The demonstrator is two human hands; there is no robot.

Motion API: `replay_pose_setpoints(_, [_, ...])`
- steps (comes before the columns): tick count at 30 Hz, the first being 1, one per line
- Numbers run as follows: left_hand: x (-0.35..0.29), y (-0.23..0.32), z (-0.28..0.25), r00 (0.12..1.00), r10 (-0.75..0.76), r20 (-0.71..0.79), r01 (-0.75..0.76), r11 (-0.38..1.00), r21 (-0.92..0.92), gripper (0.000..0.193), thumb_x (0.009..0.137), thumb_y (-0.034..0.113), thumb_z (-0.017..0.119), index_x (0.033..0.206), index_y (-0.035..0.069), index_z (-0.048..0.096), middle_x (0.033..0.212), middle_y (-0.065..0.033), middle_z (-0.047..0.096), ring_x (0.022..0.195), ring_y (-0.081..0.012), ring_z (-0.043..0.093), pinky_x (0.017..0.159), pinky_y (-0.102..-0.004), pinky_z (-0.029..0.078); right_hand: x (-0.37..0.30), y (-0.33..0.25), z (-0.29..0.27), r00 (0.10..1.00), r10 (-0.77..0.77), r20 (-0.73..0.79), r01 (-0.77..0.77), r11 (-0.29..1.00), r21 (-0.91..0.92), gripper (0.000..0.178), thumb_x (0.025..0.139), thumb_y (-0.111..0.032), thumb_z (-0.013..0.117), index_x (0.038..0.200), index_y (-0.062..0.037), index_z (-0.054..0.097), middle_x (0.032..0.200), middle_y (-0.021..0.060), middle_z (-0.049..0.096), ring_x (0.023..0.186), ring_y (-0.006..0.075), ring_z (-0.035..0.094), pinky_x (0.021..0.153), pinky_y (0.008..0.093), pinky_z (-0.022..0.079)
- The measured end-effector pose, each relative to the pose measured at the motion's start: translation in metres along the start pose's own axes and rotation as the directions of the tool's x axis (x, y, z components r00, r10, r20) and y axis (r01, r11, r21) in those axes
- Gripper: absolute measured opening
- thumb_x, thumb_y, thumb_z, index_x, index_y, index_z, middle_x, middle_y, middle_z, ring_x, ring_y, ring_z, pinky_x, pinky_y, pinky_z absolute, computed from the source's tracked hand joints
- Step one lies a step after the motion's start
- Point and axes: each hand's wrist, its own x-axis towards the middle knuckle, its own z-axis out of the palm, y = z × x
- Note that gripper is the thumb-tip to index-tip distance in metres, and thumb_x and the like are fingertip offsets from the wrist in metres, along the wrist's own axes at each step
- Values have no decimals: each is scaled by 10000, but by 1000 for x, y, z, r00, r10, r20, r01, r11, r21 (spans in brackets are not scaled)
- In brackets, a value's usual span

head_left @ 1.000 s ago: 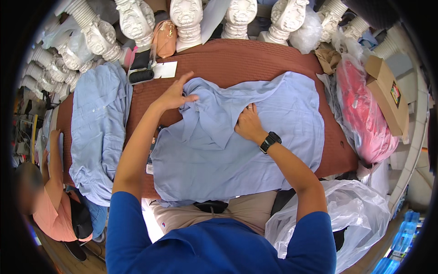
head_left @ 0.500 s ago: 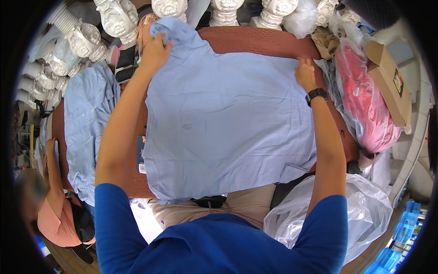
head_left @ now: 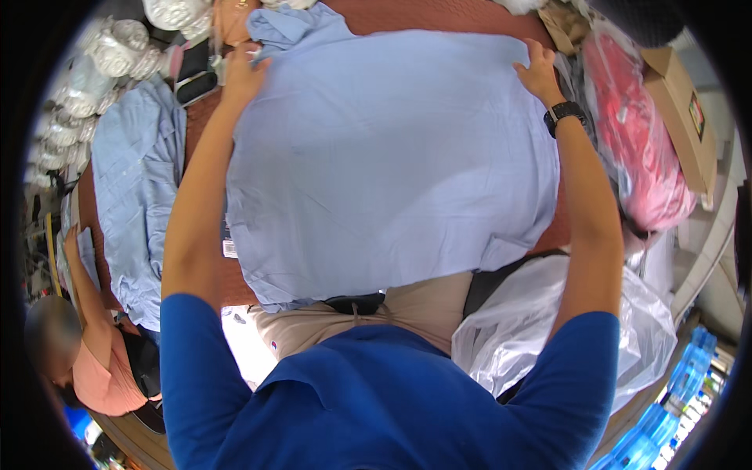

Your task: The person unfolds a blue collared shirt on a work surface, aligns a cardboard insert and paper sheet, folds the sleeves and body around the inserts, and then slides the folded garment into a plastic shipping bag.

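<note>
A light blue shirt [head_left: 384, 149] lies spread across the brown textured table cover [head_left: 392, 16], its near edge hanging by my lap. One bunched part, perhaps a sleeve, sticks out at its far left. My left hand [head_left: 244, 74] is closed on the far left edge of the shirt, beside that bunched part. At the far right corner, my right hand [head_left: 539, 72] pinches the cloth between thumb and fingers; a black watch [head_left: 564, 115] is on that wrist. Between my hands the fabric is pulled fairly smooth, with soft creases lower down.
Another light blue garment [head_left: 141, 196] lies to the left. Beyond it are white ornate ornaments [head_left: 121, 51] and a black object [head_left: 196, 74]. At right are a plastic-wrapped red bundle [head_left: 627, 117], a cardboard box [head_left: 681, 117] and a clear plastic bag [head_left: 517, 313]. A co-worker [head_left: 113, 360] sits at left.
My left hand has moved off the bunched part, down and left to the shirt's edge. My right hand has shifted slightly outward. The cloth between them is flatter, and the view has tilted nearer.
</note>
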Motion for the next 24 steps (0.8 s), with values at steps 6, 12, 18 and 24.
replay_pose_setpoints(6, [-175, 35, -128, 945, -274, 177, 268, 962, 55, 386, 896, 247, 734, 1113, -41, 597, 1108, -223, 571, 990, -382, 557, 851, -463, 467, -123, -83, -106, 410, -225, 884, 1, 969, 246, 321, 745, -249, 849, 895, -52, 644, 841, 97, 654, 701, 261, 622, 657, 372, 522])
replay_pose_setpoints(12, [-320, 77, -192, 805, -432, 407, 425, 898, 114, 379, 894, 303, 739, 881, -20, 540, 857, -162, 571, 767, -321, 560, 709, -435, 452, -267, -119, -139, 476, -188, 859, 316, 948, 33, 288, 702, -138, 779, 926, -48, 622, 911, 130, 665, 977, 358, 619, 790, 475, 487])
replay_pose_setpoints(18, [-334, 124, -198, 754, -580, 309, 652, 718, -242, 261, 867, 146, 740, 920, -11, 538, 734, -128, 557, 685, -232, 571, 672, -365, 466, -258, -94, -165, 293, 259, 920, 465, 803, -374, 192, 755, -59, 682, 939, -53, 734, 986, 173, 718, 958, 361, 685, 786, 456, 538])
replay_pose_setpoints(24, [-334, 115, -220, 780, -488, 391, 571, 811, -129, 308, 835, 107, 771, 1022, -1, 551, 790, -91, 589, 732, -188, 601, 687, -332, 498, -254, 35, -161, -133, 264, 955, -68, 959, -275, 350, 745, -125, 678, 1073, -27, 753, 1087, 197, 726, 913, 397, 698, 748, 435, 562])
